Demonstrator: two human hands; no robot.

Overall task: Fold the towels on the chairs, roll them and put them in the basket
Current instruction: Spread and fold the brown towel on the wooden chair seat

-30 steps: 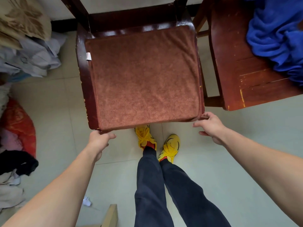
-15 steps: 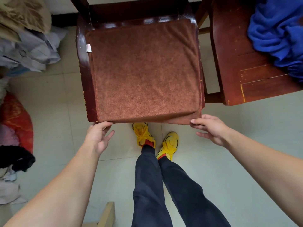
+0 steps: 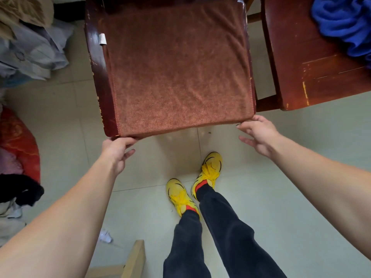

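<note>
Plainly, the rust-brown terry towel (image 3: 176, 77) lies flat over the seat of the dark lacquered wooden chair (image 3: 96, 77), leaving only a strip of bare wood along the seat's left side. The step in hand looks to be taking up its near edge for the next fold. The left hand (image 3: 116, 151) sits at the chair's near-left corner, its uppermost finger against the towel's hem and the others loose below. I cannot tell whether it actually pinches cloth, since the contact is tucked under the seat's front lip. The right hand (image 3: 259, 133) is spread wide at the chair's near-right corner, holding nothing, one fingertip just meeting the hem. To do this well, I judge both hands should pinch the two near corners alike, through every layer. They should then lift together and carry the edge straight toward the chair's back so the hems meet squarely; limp terry would skew under an uneven pull. How many layers the towel already has cannot be read from above. A crumpled bright-blue fleecy towel (image 3: 341, 23) lies on a second reddish wooden chair (image 3: 297, 57) to the right of the first, both cut off by the frame. No basket shows, and a pale wooden piece (image 3: 133, 257) on the floor, nearer the person than the chair, is too cropped to name.
</note>
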